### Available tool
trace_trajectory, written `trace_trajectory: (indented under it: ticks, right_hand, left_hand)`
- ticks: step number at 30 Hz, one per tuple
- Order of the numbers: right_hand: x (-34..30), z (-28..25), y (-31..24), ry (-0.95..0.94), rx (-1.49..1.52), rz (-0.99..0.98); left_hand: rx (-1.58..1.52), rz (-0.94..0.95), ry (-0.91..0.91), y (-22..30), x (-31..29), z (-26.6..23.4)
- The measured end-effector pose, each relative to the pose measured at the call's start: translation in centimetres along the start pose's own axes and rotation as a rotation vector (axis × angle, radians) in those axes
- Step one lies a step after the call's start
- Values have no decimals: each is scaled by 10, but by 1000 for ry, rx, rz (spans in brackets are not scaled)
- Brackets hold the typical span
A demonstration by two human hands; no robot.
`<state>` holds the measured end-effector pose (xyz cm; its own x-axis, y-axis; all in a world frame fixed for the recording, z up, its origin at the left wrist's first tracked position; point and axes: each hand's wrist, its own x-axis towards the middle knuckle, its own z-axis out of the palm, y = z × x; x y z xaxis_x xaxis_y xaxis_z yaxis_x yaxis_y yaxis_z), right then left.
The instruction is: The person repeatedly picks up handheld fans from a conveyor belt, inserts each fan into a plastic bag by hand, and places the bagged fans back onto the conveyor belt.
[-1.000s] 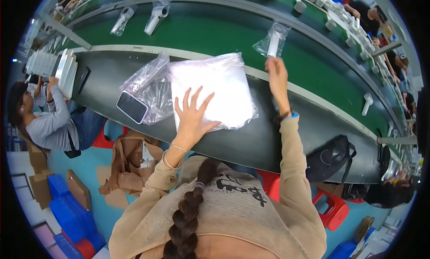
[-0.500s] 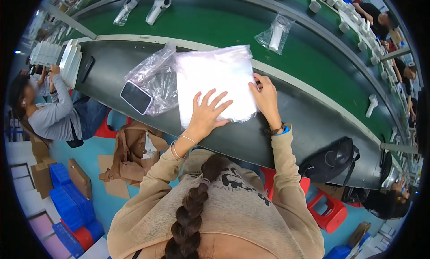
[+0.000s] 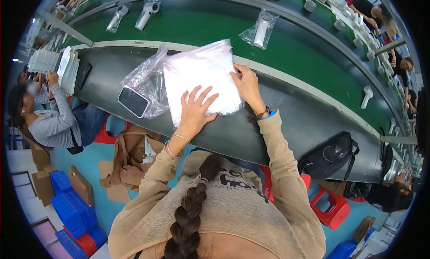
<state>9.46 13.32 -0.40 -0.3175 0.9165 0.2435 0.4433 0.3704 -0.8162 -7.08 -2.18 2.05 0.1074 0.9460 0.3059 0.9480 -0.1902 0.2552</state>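
A stack of thin clear plastic bags point(image 3: 201, 71), shining white in the glare, lies on the dark workbench before me. My left hand point(image 3: 195, 110) rests flat on its near part, fingers spread. At the stack's right edge, the thumb and bent fingers of my right hand point(image 3: 247, 86) close on the border of the bags; how many layers they hold cannot be made out. Crumpled clear plastic point(image 3: 154, 79) lies against the stack's left side. A phone point(image 3: 133, 101) with a dark screen and pale case sits at the near left of that plastic.
Beyond the bench runs a green conveyor belt point(image 3: 192, 21) with bagged white handheld devices point(image 3: 261, 30). A black backpack point(image 3: 329, 156) lies on the bench at right. Red stools point(image 3: 330, 209) and brown paper point(image 3: 132, 158) are below. A seated person point(image 3: 51, 109) works at left.
The stack has slid left and turned slightly, its far right corner swinging up, with both my hands moving along. Devices on the belt have shifted left. My view has turned a little.
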Motion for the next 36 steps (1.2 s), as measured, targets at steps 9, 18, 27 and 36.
trace_trajectory:
  ticks: [9, 18, 27, 36]
  right_hand:
    - [-5, -28, 19, 187, 280, 104]
    - [-22, -36, 33, 194, 272, 106]
    - [-22, -38, 35, 194, 307, 72]
    - [-21, -37, 37, 203, 267, 38]
  left_hand:
    - [-130, -54, 182, 30, 15, -28]
    - [-326, 97, 54, 39, 44, -5]
    - [-416, 2, -77, 36, 47, -2]
    - [-335, -13, -50, 38, 53, -6]
